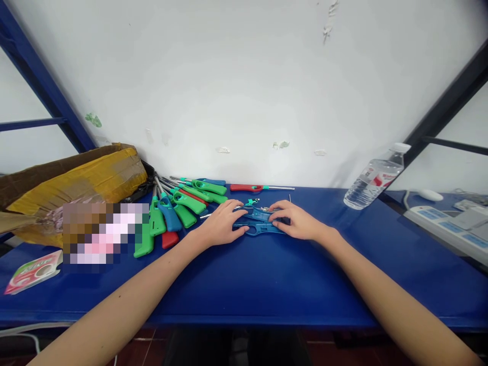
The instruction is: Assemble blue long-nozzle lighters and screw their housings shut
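Two blue lighter casing halves [260, 227] lie on the blue table in front of me, their hollow moulded insides partly showing. My left hand [223, 223] grips their left end, with fingers above and thumb below. At the right end, my right hand [295, 219] curls its fingers and thumb onto the casing. My palms hide parts of both ends. Just behind lie small loose parts, among them a turquoise piece [252, 202] and a short metal pin [289, 197]. A thin metal rod [206, 216] sticks out beside my left hand.
Several green, blue and red long-necked lighters [183, 203] are piled on the left. A red lighter [247, 188] lies by the wall. Left stands a taped cardboard box [87, 175] near a printed card [34, 272]. Right are a water bottle [375, 178] and a power strip [446, 229].
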Action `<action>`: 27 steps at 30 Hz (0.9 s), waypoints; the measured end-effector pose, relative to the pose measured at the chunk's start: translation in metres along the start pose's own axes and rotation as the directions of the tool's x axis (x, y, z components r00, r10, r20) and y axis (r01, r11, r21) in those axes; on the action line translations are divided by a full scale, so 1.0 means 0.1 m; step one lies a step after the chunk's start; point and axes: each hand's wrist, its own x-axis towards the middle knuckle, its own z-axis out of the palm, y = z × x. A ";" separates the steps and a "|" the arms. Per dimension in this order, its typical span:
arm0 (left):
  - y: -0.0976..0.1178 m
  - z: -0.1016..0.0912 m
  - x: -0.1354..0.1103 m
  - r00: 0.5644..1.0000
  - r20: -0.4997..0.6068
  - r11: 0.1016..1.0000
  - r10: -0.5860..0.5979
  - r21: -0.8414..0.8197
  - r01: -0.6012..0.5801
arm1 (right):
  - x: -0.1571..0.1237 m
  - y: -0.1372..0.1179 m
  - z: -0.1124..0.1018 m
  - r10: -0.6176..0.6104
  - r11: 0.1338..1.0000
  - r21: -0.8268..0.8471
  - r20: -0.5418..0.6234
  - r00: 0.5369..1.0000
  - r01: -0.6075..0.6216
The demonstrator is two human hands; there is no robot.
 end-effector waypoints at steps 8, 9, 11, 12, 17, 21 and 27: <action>-0.03 0.03 0.00 1.000 -0.018 1.000 -0.014 0.004 0.014 | 0.00 -0.02 0.00 -0.010 1.000 0.005 0.017 1.000 0.009; -0.03 0.03 0.00 1.000 -0.017 1.000 -0.015 0.003 0.015 | 0.00 -0.02 0.00 -0.011 1.000 0.004 0.017 1.000 0.011; -0.03 0.03 0.00 1.000 -0.015 1.000 -0.016 -0.001 0.016 | 0.01 -0.03 0.00 -0.007 1.000 0.001 0.006 1.000 0.007; -0.02 0.03 0.00 1.000 -0.013 1.000 -0.018 -0.003 0.018 | 0.01 -0.02 0.00 0.000 1.000 0.001 -0.007 1.000 0.000; -0.02 0.03 0.00 1.000 -0.013 1.000 -0.022 -0.010 0.022 | 0.02 0.10 0.02 0.073 0.997 -0.009 -0.152 0.986 -0.075; -0.04 0.04 0.00 0.999 -0.039 1.000 -0.023 -0.007 0.022 | 0.01 0.22 0.04 0.155 0.986 -0.028 -0.224 0.962 -0.166; -0.12 0.06 0.02 0.989 -0.090 0.990 -0.115 0.077 0.122 | 0.00 0.27 0.09 0.179 0.980 -0.049 -0.201 0.963 -0.192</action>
